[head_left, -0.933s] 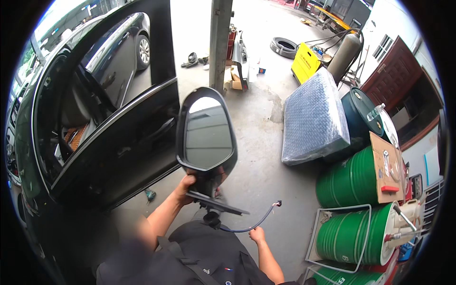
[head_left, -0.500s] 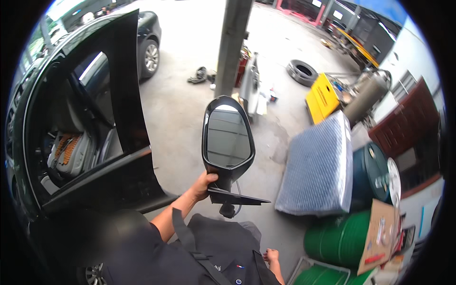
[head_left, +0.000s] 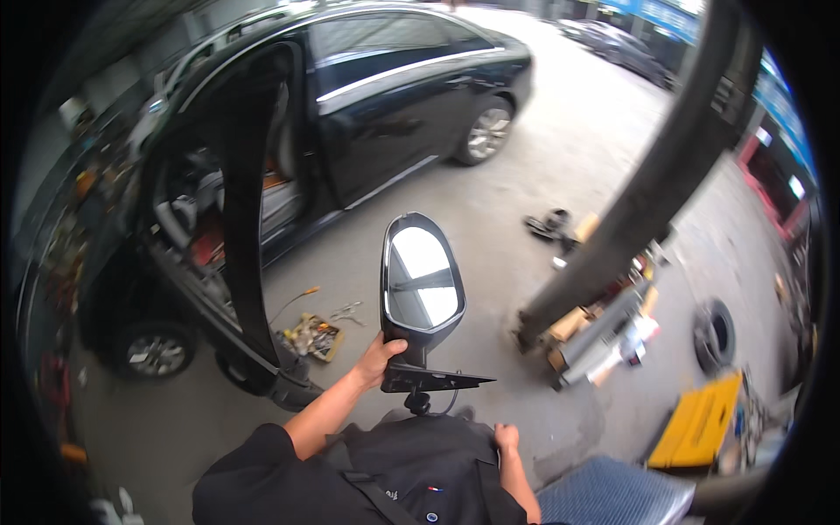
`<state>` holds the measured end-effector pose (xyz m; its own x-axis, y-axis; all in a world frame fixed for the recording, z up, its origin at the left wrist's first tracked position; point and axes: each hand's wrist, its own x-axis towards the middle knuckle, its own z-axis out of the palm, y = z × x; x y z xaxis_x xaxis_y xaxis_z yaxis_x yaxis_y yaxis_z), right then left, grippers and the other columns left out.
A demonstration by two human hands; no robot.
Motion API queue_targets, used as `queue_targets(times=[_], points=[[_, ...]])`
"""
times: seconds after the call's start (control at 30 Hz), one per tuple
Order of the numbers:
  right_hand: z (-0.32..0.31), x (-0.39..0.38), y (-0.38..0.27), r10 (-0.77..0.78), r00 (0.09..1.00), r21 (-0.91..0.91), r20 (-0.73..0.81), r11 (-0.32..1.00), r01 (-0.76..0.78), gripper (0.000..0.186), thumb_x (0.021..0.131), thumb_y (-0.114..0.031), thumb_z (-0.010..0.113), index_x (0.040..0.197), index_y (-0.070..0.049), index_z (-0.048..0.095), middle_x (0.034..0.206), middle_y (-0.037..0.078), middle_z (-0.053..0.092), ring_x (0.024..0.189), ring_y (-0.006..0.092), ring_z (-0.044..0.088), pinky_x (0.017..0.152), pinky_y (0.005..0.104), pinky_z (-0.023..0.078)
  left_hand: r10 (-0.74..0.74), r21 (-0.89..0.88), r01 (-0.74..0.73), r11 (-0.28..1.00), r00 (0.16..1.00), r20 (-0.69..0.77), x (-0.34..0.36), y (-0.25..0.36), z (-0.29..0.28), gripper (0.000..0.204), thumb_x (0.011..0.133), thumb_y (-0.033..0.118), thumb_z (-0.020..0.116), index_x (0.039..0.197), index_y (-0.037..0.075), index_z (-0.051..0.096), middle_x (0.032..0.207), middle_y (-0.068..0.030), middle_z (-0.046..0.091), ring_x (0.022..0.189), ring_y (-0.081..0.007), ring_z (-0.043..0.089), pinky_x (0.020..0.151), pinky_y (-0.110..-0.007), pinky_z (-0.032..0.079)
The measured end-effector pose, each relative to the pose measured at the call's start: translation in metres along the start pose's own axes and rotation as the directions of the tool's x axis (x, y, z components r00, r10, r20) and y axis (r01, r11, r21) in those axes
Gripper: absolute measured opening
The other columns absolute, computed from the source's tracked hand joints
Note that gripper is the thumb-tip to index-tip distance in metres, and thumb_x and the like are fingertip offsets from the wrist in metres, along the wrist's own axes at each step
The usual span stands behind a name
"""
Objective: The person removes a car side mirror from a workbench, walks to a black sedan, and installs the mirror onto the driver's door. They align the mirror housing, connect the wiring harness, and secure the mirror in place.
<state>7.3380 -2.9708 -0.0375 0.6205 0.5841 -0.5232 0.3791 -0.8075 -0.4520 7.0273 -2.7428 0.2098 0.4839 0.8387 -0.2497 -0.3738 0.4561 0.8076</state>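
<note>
A black car side mirror [head_left: 423, 278] stands upright before me, its glass facing me and reflecting a bright area. My left hand [head_left: 381, 360] is closed around its lower neck, with the thumb across the near side. Below the hand, the mirror's flat black mounting base [head_left: 433, 380] points right, and a short cable hangs under it. My right hand [head_left: 506, 436] is low beside my body, apart from the mirror, with its fingers curled. What lies in that hand, if anything, is hidden. Left of the mirror is the open front door [head_left: 249, 227] of a dark car [head_left: 394, 114].
A box of tools [head_left: 317, 339] lies on the floor by the door. At the right, a slanting post [head_left: 643, 175] rises near loose parts and cartons. Farther right are a tire [head_left: 716, 337], a yellow cabinet [head_left: 697, 422] and a wrapped bluish package [head_left: 617, 492].
My view has swung left, bringing more of the car and the tool box into sight, while post and tire shift right. The mirror stays in my left hand; its reflection has brightened.
</note>
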Motion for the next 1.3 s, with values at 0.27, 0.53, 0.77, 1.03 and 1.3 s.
queue_targets(times=[0.27,0.53,0.77,1.03,1.3], points=[[-0.025,0.17,-0.329,-0.575,0.723,-0.012,0.383,0.779,0.627,0.042,0.086,-0.034,0.058,0.101,0.001,0.073,0.101,0.026,0.07,0.101,0.0411,0.067,0.092,0.0439,0.051,0.119,-0.105,-0.18,0.978,0.896,-0.428,0.048,0.026,-0.032,0.054,0.086,0.039,0.069,0.121,0.0,0.055,0.103,-0.0132,0.067,0.093,-0.0266,0.07,0.087,-0.041,0.058],[0.089,0.339,-0.449,-0.64,0.428,0.169,0.638,0.659,0.733,0.032,0.091,-0.025,0.057,0.1,0.003,0.07,0.079,0.011,0.071,0.065,0.0175,0.066,0.057,0.033,0.054,0.054,-0.286,-0.344,0.894,0.717,-0.695,0.138,0.0,-0.144,0.045,0.085,0.041,0.069,0.117,0.011,0.06,0.105,-0.0037,0.065,0.096,-0.0206,0.065,0.088,-0.042,0.054],[0.05,0.527,-0.514,-0.407,0.704,-0.309,0.582,0.69,0.654,0.034,0.085,-0.031,0.056,0.091,-0.002,0.074,0.076,0.013,0.072,0.066,0.0225,0.07,0.07,0.0373,0.056,0.171,-0.271,-0.614,0.741,0.564,-0.808,0.267,0.026,-0.186,0.066,0.088,0.056,0.061,0.133,0.007,0.056,0.127,-0.0106,0.063,0.118,-0.0309,0.059,0.106,-0.046,0.044],[0.23,0.631,-0.744,-0.51,0.309,-0.152,0.803,0.326,0.933,0.033,0.091,-0.028,0.055,0.093,0.001,0.071,0.076,0.012,0.072,0.064,0.021,0.069,0.065,0.0371,0.056,0.067,-0.262,-0.869,0.42,0.317,-0.946,0.353,0.052,-0.251,0.055,0.092,0.053,0.057,0.124,0.008,0.064,0.119,-0.0085,0.068,0.112,-0.0296,0.063,0.101,-0.048,0.048],[0.432,0.491,-1.019,-0.313,-0.451,0.325,0.836,-0.38,0.866,0.033,0.089,-0.029,0.052,0.071,-0.005,0.067,0.066,0.013,0.066,0.065,0.0331,0.065,0.064,0.0405,0.051,-0.077,0.111,-0.982,-0.155,-0.1,-0.992,0.433,0.067,-0.227,0.063,0.096,0.059,0.044,0.135,0.011,0.056,0.131,-0.0115,0.062,0.121,-0.0311,0.059,0.105,-0.049,0.044]])
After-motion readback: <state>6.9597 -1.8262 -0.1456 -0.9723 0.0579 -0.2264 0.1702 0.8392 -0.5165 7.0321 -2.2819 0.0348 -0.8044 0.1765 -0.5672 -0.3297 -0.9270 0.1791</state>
